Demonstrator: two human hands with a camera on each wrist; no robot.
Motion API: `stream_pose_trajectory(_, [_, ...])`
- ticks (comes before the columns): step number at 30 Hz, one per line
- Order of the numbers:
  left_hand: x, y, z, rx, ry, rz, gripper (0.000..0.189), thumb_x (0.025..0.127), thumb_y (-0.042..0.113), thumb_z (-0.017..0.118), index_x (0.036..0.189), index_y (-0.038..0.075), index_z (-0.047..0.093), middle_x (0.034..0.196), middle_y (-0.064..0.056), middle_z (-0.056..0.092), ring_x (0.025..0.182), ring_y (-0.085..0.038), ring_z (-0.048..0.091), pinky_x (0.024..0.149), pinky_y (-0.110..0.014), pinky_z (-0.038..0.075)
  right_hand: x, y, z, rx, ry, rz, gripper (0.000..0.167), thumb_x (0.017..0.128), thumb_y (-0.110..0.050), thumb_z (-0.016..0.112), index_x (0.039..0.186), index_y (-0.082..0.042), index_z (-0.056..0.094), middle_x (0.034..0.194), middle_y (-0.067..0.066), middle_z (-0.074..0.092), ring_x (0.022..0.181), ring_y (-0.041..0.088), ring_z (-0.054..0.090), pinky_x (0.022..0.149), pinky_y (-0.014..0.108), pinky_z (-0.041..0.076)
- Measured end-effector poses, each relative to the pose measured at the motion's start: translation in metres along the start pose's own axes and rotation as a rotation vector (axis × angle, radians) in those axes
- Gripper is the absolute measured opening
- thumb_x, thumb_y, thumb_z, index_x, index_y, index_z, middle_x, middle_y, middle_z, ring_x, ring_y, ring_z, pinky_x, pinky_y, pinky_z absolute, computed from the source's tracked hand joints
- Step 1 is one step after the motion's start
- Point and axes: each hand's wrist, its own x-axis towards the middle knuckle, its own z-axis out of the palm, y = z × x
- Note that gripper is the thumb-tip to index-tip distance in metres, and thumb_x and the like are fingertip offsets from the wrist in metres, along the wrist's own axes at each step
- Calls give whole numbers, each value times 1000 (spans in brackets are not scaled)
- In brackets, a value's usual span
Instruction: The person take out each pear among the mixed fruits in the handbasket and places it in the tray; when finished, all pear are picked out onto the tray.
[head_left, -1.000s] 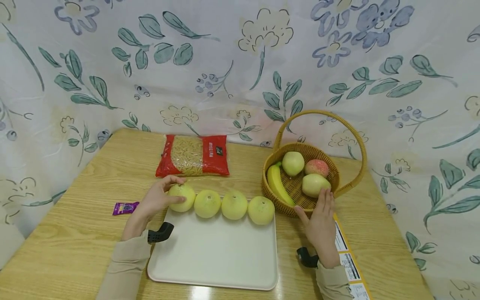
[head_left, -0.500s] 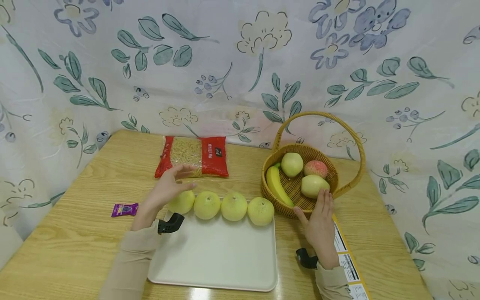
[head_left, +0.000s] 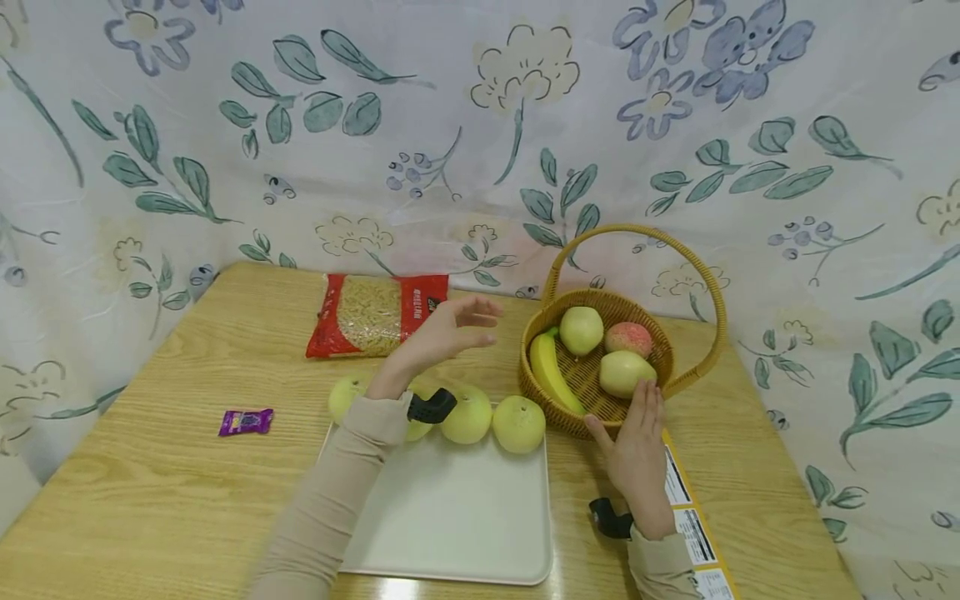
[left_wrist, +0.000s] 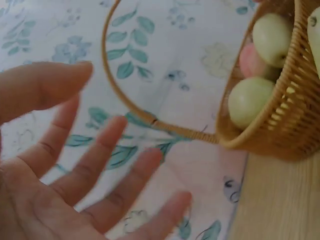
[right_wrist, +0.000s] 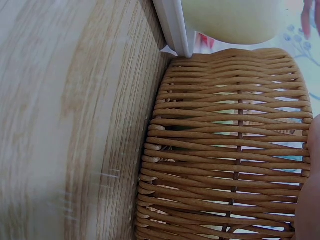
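In the head view my left hand (head_left: 450,333) is raised over the back of the table, fingers spread and holding nothing. The left wrist view shows its palm, with the wicker basket (left_wrist: 295,120) off to the right. Fingers straight, my right hand (head_left: 637,458) rests at the basket's near rim, close to a pale yellow-green oval fruit (head_left: 627,373). Inside the basket also lie a banana (head_left: 550,371), a green apple (head_left: 581,331) and a peach (head_left: 628,340). Several round yellow-green fruits (head_left: 519,423) line the far edge of a white tray (head_left: 457,517); my left forearm partly covers some.
A red bag of pasta (head_left: 367,317) lies at the back, behind the fruit row. On the left is a small purple wrapped packet (head_left: 246,422). A yellow-edged printed strip (head_left: 693,517) runs beside my right wrist. Floral cloth (head_left: 450,125) hangs behind the table.
My left hand has let go of the leftmost round fruit, lifted, and moved right across the row toward the basket. My right hand has stayed at the rim.
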Motion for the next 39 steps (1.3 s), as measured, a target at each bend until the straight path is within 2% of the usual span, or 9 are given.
stream_pose_trajectory(4, [24, 1, 14, -97, -50, 65, 40, 93, 5, 61, 132, 1, 50, 139, -18, 51, 132, -32, 48, 102, -42, 48, 0, 2, 2, -2, 11, -9, 97, 93, -46, 59, 149, 13, 6, 154, 39, 8, 143, 54, 11, 110, 66, 26])
stream_pose_trajectory(8, [46, 3, 26, -136, -58, 102, 38, 93, 5, 61, 129, 2, 51, 139, -19, 52, 131, -34, 49, 100, -40, 50, 0, 3, 1, -6, 14, -11, 98, 93, -48, 57, 150, 13, 6, 154, 39, 8, 143, 54, 10, 111, 65, 24])
stream_pose_trajectory(12, [67, 2, 36, -82, -22, 124, 37, 92, 5, 62, 128, 1, 54, 135, -21, 54, 126, -36, 52, 97, -39, 52, 3, 5, 0, -14, 1, -19, 99, 94, -50, 56, 149, 14, 5, 154, 39, 7, 143, 54, 9, 112, 65, 22])
stream_pose_trajectory(16, [86, -3, 48, -16, 4, 106, 35, 93, 5, 62, 127, 0, 55, 134, -19, 55, 125, -35, 52, 98, -38, 50, 3, 4, -1, -19, -18, -9, 99, 94, -49, 57, 149, 14, 3, 154, 39, 5, 143, 54, 7, 112, 65, 22])
stream_pose_trajectory(23, [116, -3, 70, 26, -4, 108, 34, 92, 7, 63, 126, 3, 57, 131, -16, 58, 123, -35, 53, 101, -37, 47, 2, 3, -1, -20, 17, -19, 98, 93, -48, 57, 149, 14, 6, 154, 40, 9, 143, 55, 11, 110, 65, 26])
stream_pose_trajectory(29, [140, -3, 88, 30, -7, 104, 34, 92, 6, 63, 125, 4, 58, 132, -16, 58, 122, -36, 53, 97, -36, 49, 2, 4, 0, -22, 56, -42, 98, 93, -51, 55, 148, 16, 10, 152, 41, 12, 141, 56, 14, 110, 65, 26])
stream_pose_trajectory(33, [151, -11, 104, 34, 12, 98, 34, 93, 6, 61, 126, 1, 57, 133, -16, 58, 124, -32, 52, 103, -35, 45, 2, 3, 0, -30, 31, -19, 98, 93, -49, 57, 149, 15, 8, 154, 39, 10, 142, 55, 12, 110, 65, 26])
stream_pose_trajectory(39, [155, -24, 123, 50, 34, 43, 34, 93, 7, 62, 127, 4, 59, 135, -11, 58, 131, -26, 48, 115, -38, 34, 2, 1, 3, -37, 37, -14, 97, 92, -45, 61, 148, 15, 9, 154, 39, 11, 142, 54, 13, 110, 64, 26])
